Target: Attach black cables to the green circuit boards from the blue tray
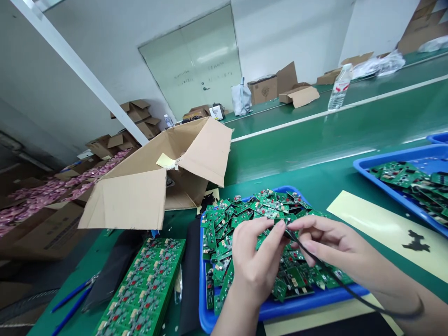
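My left hand [257, 254] and my right hand [327, 242] meet above a blue tray [280, 305] heaped with small green circuit boards [241, 212]. Both hands pinch together at one small piece, which I cannot make out, where the end of a thin black cable [336, 280] sits. The cable runs from the fingertips back under my right wrist and loops toward the lower right. Fingers of both hands are closed in a pinch.
An open cardboard box [154, 179] lies on its side behind the tray. A panel of joined green boards [143, 289] and blue-handled cutters [72, 303] are at lower left. A second blue tray [402, 179] of boards is at right, beside a yellow sheet [385, 228]. A water bottle [339, 88] stands farther back.
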The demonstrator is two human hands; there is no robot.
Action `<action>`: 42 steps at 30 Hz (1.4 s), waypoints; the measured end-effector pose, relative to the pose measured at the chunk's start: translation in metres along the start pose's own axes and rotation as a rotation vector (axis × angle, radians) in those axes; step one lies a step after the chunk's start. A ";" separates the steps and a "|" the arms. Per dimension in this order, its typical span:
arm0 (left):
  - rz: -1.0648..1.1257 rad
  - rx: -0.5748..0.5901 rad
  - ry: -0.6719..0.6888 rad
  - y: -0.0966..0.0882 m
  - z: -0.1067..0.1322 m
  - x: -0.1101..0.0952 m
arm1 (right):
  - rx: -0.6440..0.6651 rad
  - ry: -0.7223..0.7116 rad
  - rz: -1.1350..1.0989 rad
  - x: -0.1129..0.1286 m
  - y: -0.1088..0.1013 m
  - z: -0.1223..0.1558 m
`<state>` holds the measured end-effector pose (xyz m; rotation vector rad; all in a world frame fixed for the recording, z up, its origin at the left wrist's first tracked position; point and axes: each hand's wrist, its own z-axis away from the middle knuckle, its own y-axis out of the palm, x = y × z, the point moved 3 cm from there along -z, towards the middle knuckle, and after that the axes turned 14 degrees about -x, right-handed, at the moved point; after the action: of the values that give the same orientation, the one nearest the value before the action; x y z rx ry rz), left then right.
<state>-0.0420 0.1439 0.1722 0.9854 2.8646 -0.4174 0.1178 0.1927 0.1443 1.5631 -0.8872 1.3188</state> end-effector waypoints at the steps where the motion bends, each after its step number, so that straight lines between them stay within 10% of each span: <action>1: 0.002 0.006 -0.008 0.000 -0.001 0.000 | 0.019 -0.030 -0.024 0.001 -0.001 -0.001; 26: 0.129 0.040 -0.137 0.004 -0.001 0.002 | -0.173 -0.094 0.033 0.005 0.000 -0.003; 31: 0.112 0.052 -0.134 0.005 -0.002 0.001 | 0.000 -0.001 0.116 0.006 0.003 -0.001; 42: 0.269 0.123 -0.240 0.005 -0.003 0.001 | -0.078 -0.012 0.089 0.007 0.007 -0.002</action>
<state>-0.0399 0.1494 0.1735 1.2277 2.4760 -0.6437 0.1117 0.1918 0.1524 1.4875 -1.0140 1.3226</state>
